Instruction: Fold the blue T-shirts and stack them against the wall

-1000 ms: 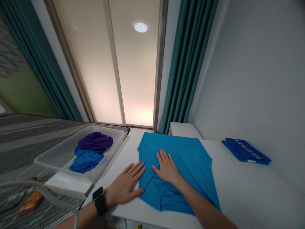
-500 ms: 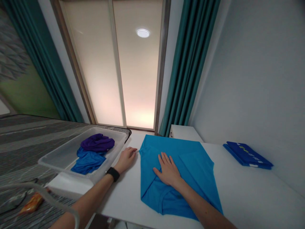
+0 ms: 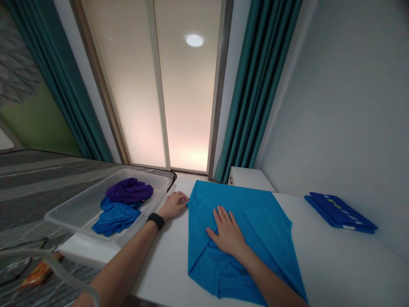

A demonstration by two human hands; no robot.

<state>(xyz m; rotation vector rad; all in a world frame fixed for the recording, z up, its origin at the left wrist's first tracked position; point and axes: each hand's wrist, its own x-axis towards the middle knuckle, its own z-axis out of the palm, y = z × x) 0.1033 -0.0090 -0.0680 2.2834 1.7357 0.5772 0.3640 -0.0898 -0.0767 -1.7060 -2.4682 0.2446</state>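
A bright blue T-shirt [image 3: 255,200] lies partly folded on the white table, its neckline towards me and its sides turned inward. My right hand [image 3: 227,232] rests flat on the middle of it, fingers stretched and a little apart. At the shirt's far left edge, my left hand [image 3: 175,204], with a black watch [image 3: 156,221] on the wrist, pinches a bit of the cloth between thumb and fingers. The fingertips are small in view, and the grip is partly hidden.
Left of the shirt stands a translucent plastic bin [image 3: 73,206] holding a crumpled purple garment [image 3: 129,190] and a blue one [image 3: 116,216]. A folded dark blue item [image 3: 340,212] with printing lies at the right by the wall. A white cabinet [image 3: 251,179] stands beyond the table [image 3: 338,264].
My left hand has moved slightly right and up, its fingers closing at the shirt's edge. My right hand stays flat on the shirt. The view has shifted a little.
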